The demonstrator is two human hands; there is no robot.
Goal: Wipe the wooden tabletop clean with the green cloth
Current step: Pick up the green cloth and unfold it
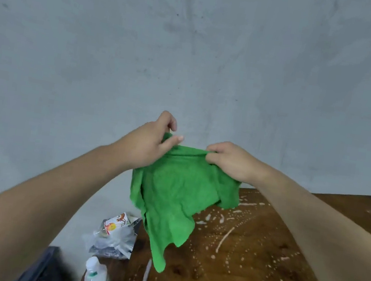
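A green cloth [173, 201] hangs in the air above the wooden tabletop [245, 264], held up by its top edge. My left hand [153, 142] pinches the cloth's upper left corner and my right hand [229, 161] grips the upper right edge. The cloth droops down in loose folds, its lowest tip near the table's left part. Pale streaks and many small whitish spots cover the dark brown wood below and to the right of the cloth.
A crumpled clear plastic bag with a printed packet [115, 235] lies at the table's left edge. A white plastic bottle [96, 278] stands in front of it. A dark object [45, 268] sits lower left. A grey wall [194, 45] fills the background.
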